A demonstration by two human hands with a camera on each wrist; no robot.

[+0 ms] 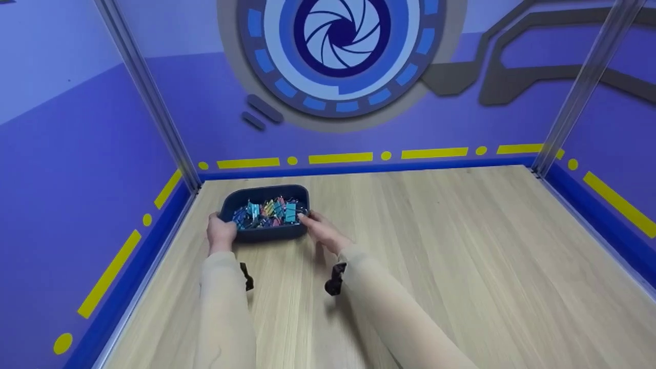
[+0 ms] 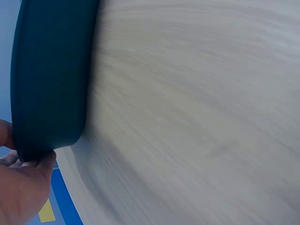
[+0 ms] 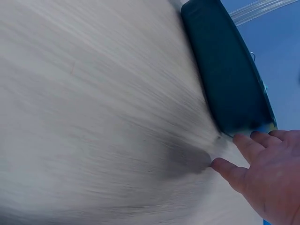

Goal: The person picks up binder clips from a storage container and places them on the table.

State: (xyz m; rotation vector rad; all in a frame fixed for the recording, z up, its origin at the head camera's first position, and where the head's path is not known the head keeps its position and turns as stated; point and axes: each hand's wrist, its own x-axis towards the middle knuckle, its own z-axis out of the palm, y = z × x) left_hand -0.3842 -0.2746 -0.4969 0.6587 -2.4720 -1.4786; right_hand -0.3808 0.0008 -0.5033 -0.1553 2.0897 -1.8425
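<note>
A dark blue-green plastic bin [image 1: 271, 234] sits toward the back left of the wooden table, filled with small colourful binder clips [image 1: 269, 211] in blue, teal, yellow and pink. My left hand [image 1: 220, 233] grips its left end, thumb over the rim and fingers on the outside. In the left wrist view, the fingers of that hand [image 2: 23, 190] hold the corner of the bin [image 2: 51, 75]. At the right end, my right hand [image 1: 327, 233] holds the wall with its thumb across the rim. The right wrist view shows the other fingers [image 3: 248, 147] spread against the outer end, low over the table.
The wooden table [image 1: 441, 256] extends to the right and front of the bin. Blue-purple panels [image 1: 353, 136] with yellow dashes enclose its back and sides, with clear corner posts [image 1: 148, 92]. Black wrist mounts [image 1: 335, 279] hang below both sleeves.
</note>
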